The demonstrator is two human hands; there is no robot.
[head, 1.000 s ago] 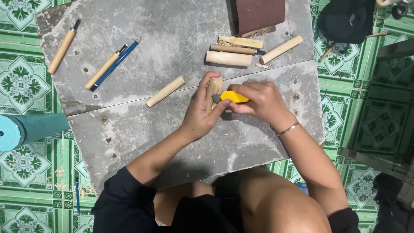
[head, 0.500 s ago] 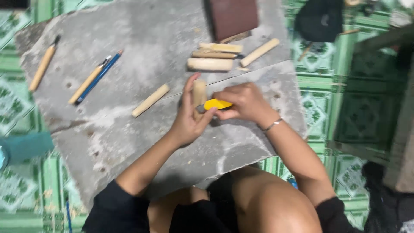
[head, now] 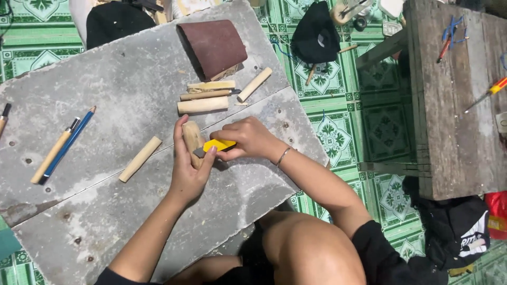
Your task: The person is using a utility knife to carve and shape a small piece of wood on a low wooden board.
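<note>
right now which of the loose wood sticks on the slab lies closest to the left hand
The lone stick left of the left hand, lying aslant by itself. The other sticks sit bunched farther up, beside the sandpaper block.

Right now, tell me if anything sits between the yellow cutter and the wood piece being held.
Nothing visible does. The right hand presses the yellow cutter straight against the wood piece, which the left hand holds on the grey slab.
</note>
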